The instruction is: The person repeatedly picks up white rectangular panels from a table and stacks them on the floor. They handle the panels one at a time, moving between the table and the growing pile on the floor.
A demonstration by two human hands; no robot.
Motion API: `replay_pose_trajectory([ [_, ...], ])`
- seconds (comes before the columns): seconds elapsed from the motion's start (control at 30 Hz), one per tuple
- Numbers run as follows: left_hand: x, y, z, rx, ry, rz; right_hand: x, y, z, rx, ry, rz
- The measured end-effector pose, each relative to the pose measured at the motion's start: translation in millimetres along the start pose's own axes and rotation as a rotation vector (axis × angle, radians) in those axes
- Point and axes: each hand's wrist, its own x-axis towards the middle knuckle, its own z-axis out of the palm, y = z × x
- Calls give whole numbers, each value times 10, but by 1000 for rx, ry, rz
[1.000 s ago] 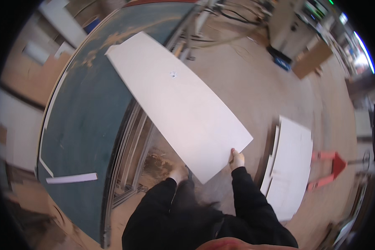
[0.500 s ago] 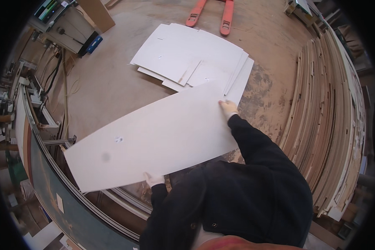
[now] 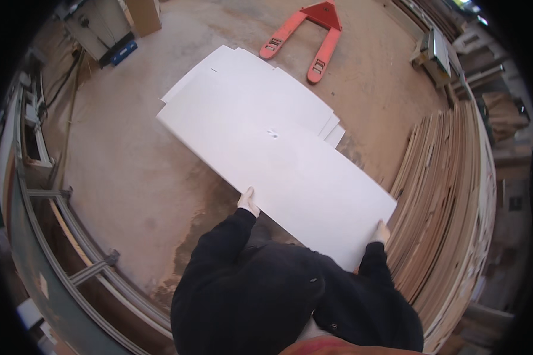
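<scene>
A large white panel (image 3: 314, 183) with a small label slants from the upper left down to the right in front of me. My left hand (image 3: 250, 202) grips its near long edge, thumb on top. At the right end, my right hand (image 3: 381, 232) is closed round the panel's edge. Under the far part of this board lie other white panels (image 3: 231, 62), mostly covered, with only their far and right edges showing. I cannot tell whether the held panel touches them.
Beyond the panels, a red pallet jack (image 3: 328, 44) points its forks toward me. A tall stack of brown boards (image 3: 438, 195) stands on the right. Along the left runs a machine with metal rails (image 3: 95, 269). A cardboard-coloured block (image 3: 143, 18) stands at the far left.
The panel has swung clockwise from the left side to lie over the pile, its near end now at the right. Both hands moved with it, and my view turned.
</scene>
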Motion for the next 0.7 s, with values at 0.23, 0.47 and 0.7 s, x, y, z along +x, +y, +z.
replay_pose_trajectory([
  [0.23, 1611, -913, 1477, 117, 64, -152, 744, -549, -304, 83, 211, 202],
  [0.47, 2743, -1642, 2357, 87, 78, -188, 2284, -940, -2, -11, 227, 155],
  [0.7, 3741, -2217, 2735, 606, 147, -155, 4889, -944, 1131, -151, -88, 61],
])
